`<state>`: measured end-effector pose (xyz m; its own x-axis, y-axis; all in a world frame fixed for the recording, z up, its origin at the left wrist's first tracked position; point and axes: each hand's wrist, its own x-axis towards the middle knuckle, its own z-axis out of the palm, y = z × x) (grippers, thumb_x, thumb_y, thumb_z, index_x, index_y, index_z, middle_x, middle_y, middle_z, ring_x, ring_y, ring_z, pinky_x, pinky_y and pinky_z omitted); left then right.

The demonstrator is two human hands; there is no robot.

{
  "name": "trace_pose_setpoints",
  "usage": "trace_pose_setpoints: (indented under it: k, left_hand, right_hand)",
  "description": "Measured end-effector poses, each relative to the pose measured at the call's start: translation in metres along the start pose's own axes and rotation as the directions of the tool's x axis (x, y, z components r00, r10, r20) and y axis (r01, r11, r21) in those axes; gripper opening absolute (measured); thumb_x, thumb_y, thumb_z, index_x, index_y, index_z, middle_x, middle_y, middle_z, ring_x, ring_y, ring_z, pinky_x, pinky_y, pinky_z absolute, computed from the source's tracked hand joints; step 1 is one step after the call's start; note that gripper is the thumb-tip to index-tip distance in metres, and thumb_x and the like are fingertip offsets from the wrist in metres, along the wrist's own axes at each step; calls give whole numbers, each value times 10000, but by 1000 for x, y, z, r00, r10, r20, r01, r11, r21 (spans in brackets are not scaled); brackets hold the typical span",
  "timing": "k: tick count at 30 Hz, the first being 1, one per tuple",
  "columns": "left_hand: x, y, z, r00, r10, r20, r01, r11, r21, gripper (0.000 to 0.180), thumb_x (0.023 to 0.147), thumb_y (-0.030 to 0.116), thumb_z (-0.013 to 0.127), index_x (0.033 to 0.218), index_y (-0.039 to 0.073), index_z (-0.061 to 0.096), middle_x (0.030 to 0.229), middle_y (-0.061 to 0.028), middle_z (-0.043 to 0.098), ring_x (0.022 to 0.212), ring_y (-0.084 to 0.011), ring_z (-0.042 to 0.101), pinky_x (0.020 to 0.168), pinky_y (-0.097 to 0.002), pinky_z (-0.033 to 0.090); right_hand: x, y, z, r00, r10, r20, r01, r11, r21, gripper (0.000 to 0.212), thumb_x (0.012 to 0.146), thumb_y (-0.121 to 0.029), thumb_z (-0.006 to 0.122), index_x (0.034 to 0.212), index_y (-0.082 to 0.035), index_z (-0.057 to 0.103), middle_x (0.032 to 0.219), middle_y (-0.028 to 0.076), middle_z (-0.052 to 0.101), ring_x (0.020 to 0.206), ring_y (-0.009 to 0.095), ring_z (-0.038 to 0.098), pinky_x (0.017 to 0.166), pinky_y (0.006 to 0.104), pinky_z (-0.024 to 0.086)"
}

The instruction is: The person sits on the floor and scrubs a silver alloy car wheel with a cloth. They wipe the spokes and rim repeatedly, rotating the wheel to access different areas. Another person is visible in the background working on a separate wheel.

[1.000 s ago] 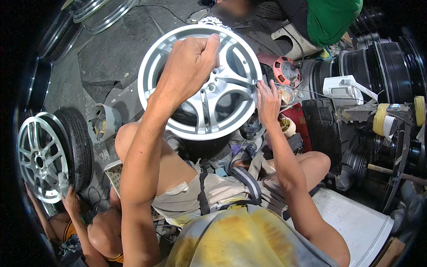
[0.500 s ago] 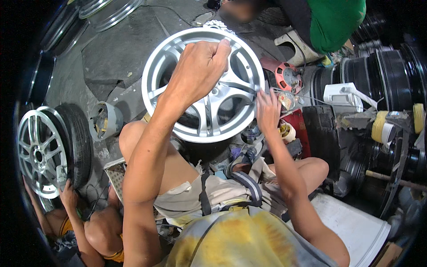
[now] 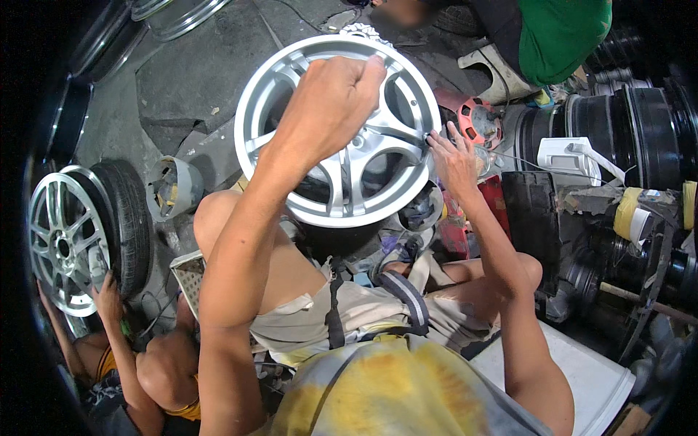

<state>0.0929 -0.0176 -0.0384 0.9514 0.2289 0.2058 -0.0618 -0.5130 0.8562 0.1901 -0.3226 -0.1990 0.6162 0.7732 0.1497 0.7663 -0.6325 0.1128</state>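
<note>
A silver alloy wheel rim [image 3: 392,141] with several spokes is held up in front of me, above my knees. My left hand [image 3: 331,105] is a closed fist over its upper face, back of the hand toward me. The curled fingers are hidden, so what they grip cannot be made out. My right hand [image 3: 456,161] is at the rim's right edge, its fingers extended and apart. The fingertips touch or nearly touch the outer lip, beside a small dark spot there.
At lower left, a co-worker's hand [image 3: 109,298] is by another silver rim [image 3: 45,218], beside a black tyre [image 3: 131,225]. A grey bucket [image 3: 190,190] stands nearby. To the right are a red round part [image 3: 480,120], a white plastic container [image 3: 563,158] and stacked dark rims [image 3: 640,131]. Someone in green [image 3: 563,40] is at the far right.
The wheel rim and my left fist have shifted slightly up and right in view. My right hand has moved a little right, its fingers now more spread.
</note>
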Motion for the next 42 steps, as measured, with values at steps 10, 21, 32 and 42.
trace_pose_setpoints:
  k: [10, 21, 32, 42]
  left_hand:
    - [-2, -2, 3, 999, -27, 42, 24, 998, 60, 553, 1015, 355, 439, 645, -10, 627, 500, -47, 493, 487, -129, 448, 521, -327, 386]
    - [-5, -4, -2, 1000, -15, -7, 16, 999, 51, 552, 1008, 367, 433, 653, -19, 606, 515, -67, 480, 508, -144, 440, 542, -341, 388]
    - [-7, 3, -3, 996, -70, 47, 70, 998, 5, 579, 1013, 393, 441, 670, -35, 627, 527, -64, 481, 521, -137, 434, 531, -331, 371]
    - [-3, -6, 6, 993, -102, 57, 100, 995, 31, 596, 1028, 392, 405, 671, -31, 626, 545, -46, 463, 557, -132, 437, 563, -321, 357]
  right_hand:
    - [-8, -2, -4, 999, 1, 38, -1, 1000, 5, 361, 910, -165, 574, 1259, -142, 664, 1358, 5, 607, 1373, 277, 429, 1062, 436, 344]
    - [-6, -25, 17, 975, 204, -83, -206, 979, -11, 331, 962, -223, 531, 1211, -67, 684, 1337, 45, 619, 1377, 333, 418, 1048, 489, 352]
    - [26, -17, 27, 920, 347, -180, -358, 933, -32, 327, 955, -216, 557, 1237, -101, 677, 1353, 40, 611, 1383, 343, 400, 1031, 511, 357]
    - [2, -34, 24, 905, 398, -150, -400, 916, 19, 382, 927, -199, 594, 1294, -96, 622, 1394, 54, 563, 1405, 360, 360, 1067, 520, 317]
